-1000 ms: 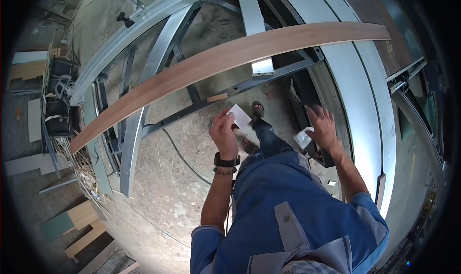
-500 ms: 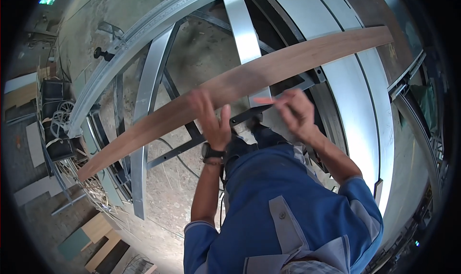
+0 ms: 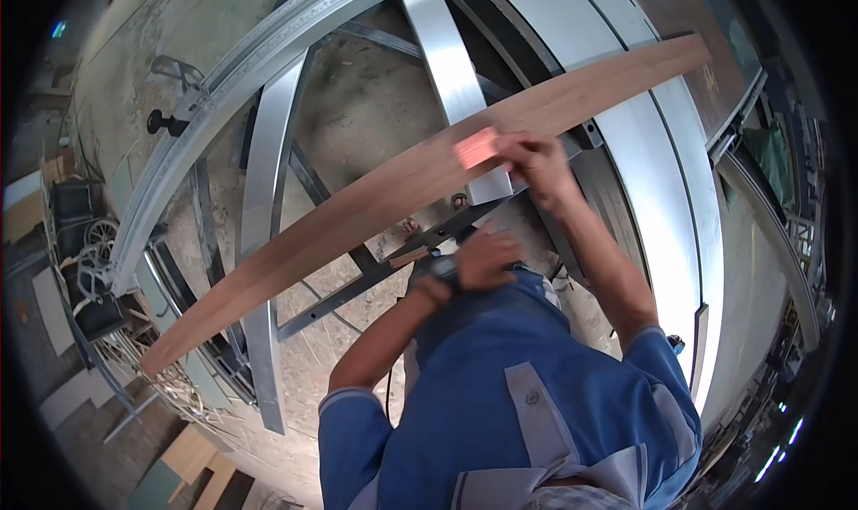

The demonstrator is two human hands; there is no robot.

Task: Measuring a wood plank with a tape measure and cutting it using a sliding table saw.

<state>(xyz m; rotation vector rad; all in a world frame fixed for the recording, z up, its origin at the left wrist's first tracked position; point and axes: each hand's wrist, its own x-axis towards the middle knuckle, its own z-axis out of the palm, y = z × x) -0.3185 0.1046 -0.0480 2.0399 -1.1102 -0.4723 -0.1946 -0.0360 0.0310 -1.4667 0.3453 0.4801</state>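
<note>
A long brown wooden board [image 3: 384,193] lies slantwise across the metal frame, its far right end over the silvery machine table. My right hand [image 3: 539,166] is closed on a small flat reddish rectangle [image 3: 476,148], like a folded sheet. That piece overlaps the board's near edge in view; whether it touches the wood I cannot tell. At my waist, in front of the blue shirt, is my left hand [image 3: 489,256], apart from the board. Motion blurs its fingers, so I cannot make out whether it holds anything. A dark watch sits on the left wrist.
The silvery machine table [image 3: 648,188] runs along the right. A curved metal rail [image 3: 206,99] with a black knob [image 3: 165,123] spans the far left. Beams cross the frame above a littered floor. Wood panels [image 3: 192,456] lie at the lower left, wheeled gear [image 3: 98,242] above them.
My left hand has moved from beside the board back to my waist. My right hand has turned and moved up to the board, showing the reddish piece's flat side.
</note>
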